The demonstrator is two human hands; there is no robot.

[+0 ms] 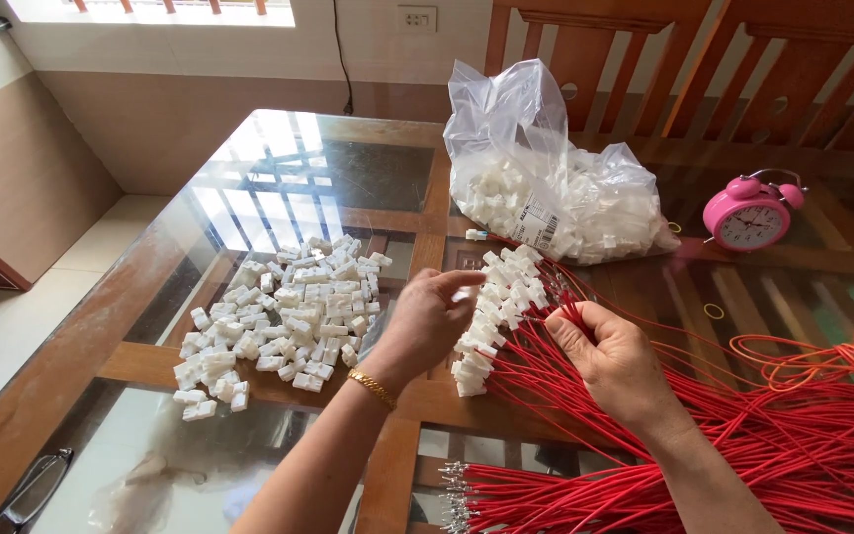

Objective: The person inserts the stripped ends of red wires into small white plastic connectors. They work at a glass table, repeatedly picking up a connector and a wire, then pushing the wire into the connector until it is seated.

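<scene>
Just above the middle of the glass-topped surface (150, 297), both hands meet over a row of white connectors (496, 311) already fitted to the ends of red wires (743, 435). The left hand (427, 321), with a gold bracelet (373, 388) at the wrist, is raised with its palm turned away and its fingertips pinched on a small white connector (464, 294) at the near-left edge of that row. The right hand (615, 361) reaches in from the near right, knuckles up, its thumb and forefinger closed on a single red wire close to the row's right side. The wires fan out from the hands toward the near right, where they lie in a thick bundle. Left of the left hand lies a loose pile of white connectors (279, 316), near but apart from it. Beyond the hands sits a clear plastic bag (546, 168) filled with more connectors, and to its right stands a pink alarm clock (749, 213).
</scene>
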